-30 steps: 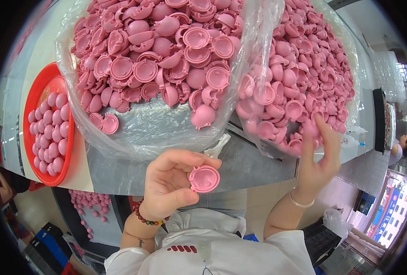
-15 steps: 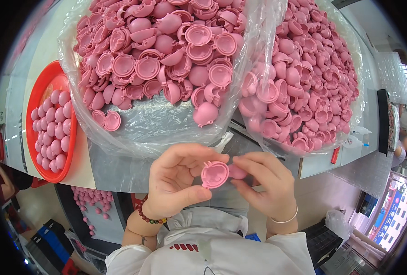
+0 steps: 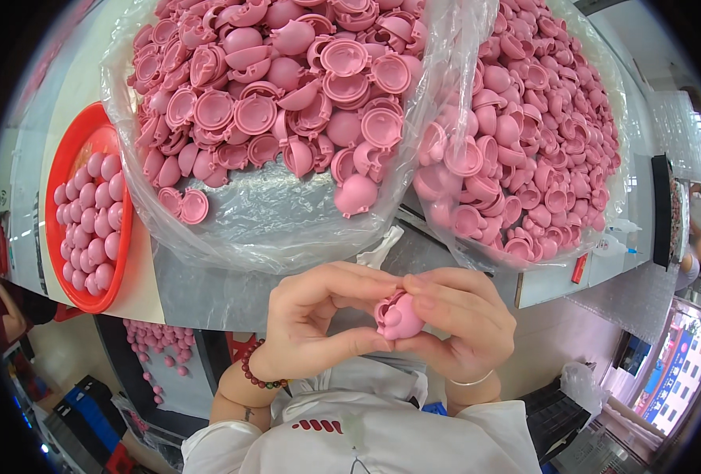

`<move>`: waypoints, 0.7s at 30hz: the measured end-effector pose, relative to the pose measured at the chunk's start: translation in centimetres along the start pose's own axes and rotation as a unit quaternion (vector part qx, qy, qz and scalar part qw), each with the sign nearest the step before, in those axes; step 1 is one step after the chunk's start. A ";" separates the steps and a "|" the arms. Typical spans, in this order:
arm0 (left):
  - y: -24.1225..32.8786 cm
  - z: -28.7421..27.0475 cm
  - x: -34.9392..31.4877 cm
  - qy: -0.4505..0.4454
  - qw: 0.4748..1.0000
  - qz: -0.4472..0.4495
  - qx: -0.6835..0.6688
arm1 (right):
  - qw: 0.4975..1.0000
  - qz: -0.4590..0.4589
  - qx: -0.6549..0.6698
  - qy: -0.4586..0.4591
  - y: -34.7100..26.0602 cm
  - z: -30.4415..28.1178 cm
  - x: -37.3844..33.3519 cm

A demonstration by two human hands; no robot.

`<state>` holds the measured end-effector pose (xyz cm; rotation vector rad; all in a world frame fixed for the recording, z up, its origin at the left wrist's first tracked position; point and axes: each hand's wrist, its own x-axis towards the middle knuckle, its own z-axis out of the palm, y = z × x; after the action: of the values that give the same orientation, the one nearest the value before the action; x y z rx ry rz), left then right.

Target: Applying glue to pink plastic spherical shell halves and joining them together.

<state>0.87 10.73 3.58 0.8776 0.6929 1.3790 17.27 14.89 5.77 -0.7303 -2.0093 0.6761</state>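
Between my two hands sits a pink plastic ball (image 3: 399,318), its two half shells brought together with a gap still showing along the upper left. My left hand (image 3: 316,310) grips its left side between thumb and fingers. From the right, my right hand (image 3: 466,322) presses on it, fingers over the top and thumb below. Just beyond my hands, a clear plastic bag (image 3: 275,251) lies spread on the table under a heap of pink half shells (image 3: 256,114). Two shells (image 3: 183,207) lie apart at its near left.
A second clear bag of pink half shells (image 3: 536,150) stands to the right. At the left is a red basin (image 3: 64,170) of closed pink balls (image 3: 90,225). More pink balls (image 3: 161,344) lie in a dark-edged tray below the table. A bottle (image 3: 610,245) stands at right.
The two pink pieces, held separately before, are now pressed against each other. My right hand has moved in to meet the left, and the piece has turned.
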 end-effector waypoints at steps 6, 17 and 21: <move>0.4 0.0 0.2 -0.003 0.999 -0.046 -0.005 | 1.000 -0.006 -0.007 0.002 0.1 -0.1 0.0; -0.1 -0.4 0.4 -0.015 1.000 0.000 -0.023 | 0.996 -0.062 -0.061 0.028 0.0 0.1 -0.9; -0.3 -0.6 0.1 -0.027 0.995 0.018 0.092 | 0.995 -0.079 -0.063 -0.010 -0.3 0.3 -1.0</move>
<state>0.55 10.92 3.06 1.0733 0.7753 1.3325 17.38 13.89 5.26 -0.6312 -2.1177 0.4701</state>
